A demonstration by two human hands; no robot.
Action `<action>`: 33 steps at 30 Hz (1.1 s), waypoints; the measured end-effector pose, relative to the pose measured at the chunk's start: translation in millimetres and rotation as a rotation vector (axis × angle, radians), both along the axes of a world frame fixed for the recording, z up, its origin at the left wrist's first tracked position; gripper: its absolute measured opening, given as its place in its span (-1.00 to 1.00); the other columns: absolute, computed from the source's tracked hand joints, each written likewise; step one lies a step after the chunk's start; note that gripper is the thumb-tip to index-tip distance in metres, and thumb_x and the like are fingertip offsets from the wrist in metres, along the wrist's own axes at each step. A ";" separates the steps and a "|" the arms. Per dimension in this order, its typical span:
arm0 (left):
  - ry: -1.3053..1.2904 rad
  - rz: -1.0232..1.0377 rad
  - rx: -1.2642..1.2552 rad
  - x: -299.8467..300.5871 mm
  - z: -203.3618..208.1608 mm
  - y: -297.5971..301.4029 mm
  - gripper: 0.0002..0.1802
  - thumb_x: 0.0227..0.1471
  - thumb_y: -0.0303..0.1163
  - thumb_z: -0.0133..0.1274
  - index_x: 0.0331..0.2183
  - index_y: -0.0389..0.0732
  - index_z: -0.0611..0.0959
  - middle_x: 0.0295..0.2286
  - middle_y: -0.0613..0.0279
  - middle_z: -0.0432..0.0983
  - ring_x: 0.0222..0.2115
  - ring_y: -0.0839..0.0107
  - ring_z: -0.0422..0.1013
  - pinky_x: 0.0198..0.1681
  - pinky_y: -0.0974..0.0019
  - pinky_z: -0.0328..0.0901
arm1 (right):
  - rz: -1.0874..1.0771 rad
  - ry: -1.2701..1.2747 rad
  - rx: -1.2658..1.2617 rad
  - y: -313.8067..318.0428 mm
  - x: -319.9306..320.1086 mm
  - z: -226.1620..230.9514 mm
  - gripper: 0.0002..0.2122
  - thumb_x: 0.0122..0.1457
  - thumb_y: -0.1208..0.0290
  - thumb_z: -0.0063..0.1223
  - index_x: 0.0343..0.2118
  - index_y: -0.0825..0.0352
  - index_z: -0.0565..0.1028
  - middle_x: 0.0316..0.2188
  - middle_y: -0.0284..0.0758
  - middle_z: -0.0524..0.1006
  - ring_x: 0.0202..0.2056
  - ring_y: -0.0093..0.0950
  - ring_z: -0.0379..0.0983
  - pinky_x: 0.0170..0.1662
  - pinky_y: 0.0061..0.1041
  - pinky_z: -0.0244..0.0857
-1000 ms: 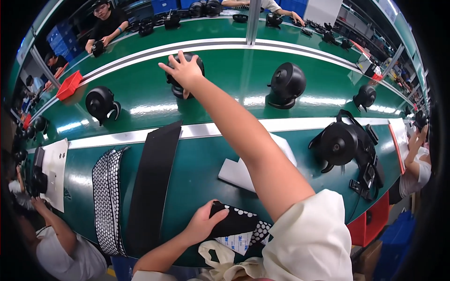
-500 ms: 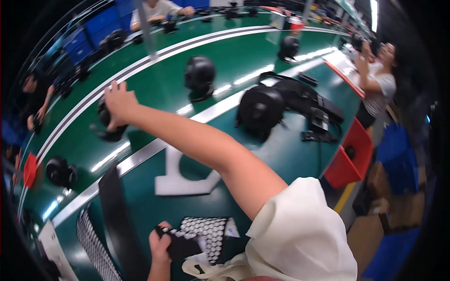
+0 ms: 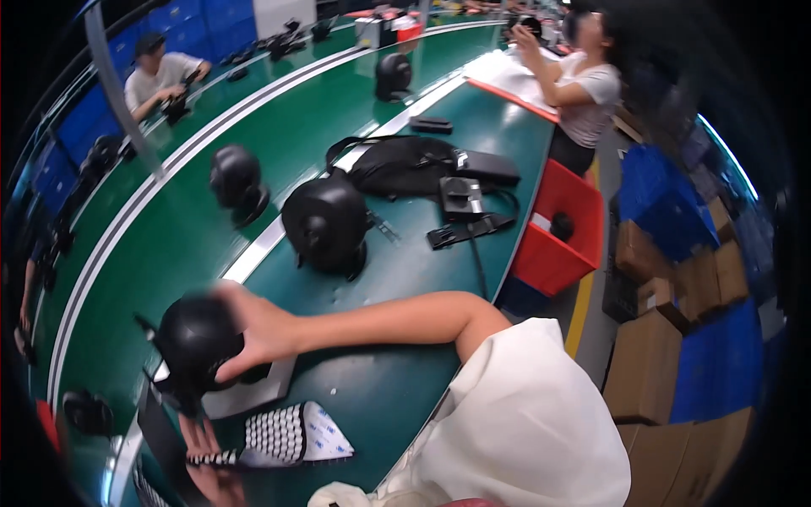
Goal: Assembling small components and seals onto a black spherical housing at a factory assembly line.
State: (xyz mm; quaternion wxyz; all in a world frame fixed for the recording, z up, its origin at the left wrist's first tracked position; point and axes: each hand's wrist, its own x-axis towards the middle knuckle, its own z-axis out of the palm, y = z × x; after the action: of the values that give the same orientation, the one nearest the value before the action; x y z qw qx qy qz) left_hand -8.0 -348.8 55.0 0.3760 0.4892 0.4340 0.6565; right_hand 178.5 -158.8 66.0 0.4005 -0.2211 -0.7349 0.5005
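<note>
My right hand [image 3: 266, 325] reaches across from the right, its fingers and thumb closed round the side of a black rounded housing [image 3: 198, 338]. The housing is over a white cut-out board [image 3: 253, 397], partly hiding it. Just below the housing is my left hand [image 3: 207, 460], fingers pointing up toward it. Across that hand runs the black edge of a sheet of white round pads [image 3: 274, 433], which the hand seems to hold; the thumb's grip is hard to make out. The sheet's folded corner shows a white printed backing.
Another black rounded unit [image 3: 325, 221] stands on the bench, near a black strap bag [image 3: 405, 165] and a buckle strap [image 3: 469, 228]. More units [image 3: 235, 177] line the green conveyor [image 3: 169, 232]. A red bin [image 3: 557, 224] and cartons [image 3: 646, 367] are at right; people work nearby.
My right hand has brought the black housing from the conveyor toward me, over the white board. My left hand has moved left with the padded sheet. The view has swung right.
</note>
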 end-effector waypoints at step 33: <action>0.637 0.256 -0.089 58.1 65.1 2.3 -0.84 -0.11 -0.52 0.04 -0.39 -0.31 0.44 -0.66 0.19 0.46 -0.71 0.55 0.40 -0.65 0.55 0.23 | 0.433 -0.241 0.452 -36.2 17.4 78.7 -0.79 -0.19 0.45 0.18 -0.45 0.31 0.43 -0.55 -0.35 0.40 -0.55 -0.44 0.26 -0.45 -0.57 0.06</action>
State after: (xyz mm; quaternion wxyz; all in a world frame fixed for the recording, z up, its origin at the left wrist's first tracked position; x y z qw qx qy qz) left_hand 50.1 -346.5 120.2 0.1571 0.5941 0.6159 0.4930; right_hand 195.9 -195.0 144.8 0.2338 -0.0232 -0.8994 0.3687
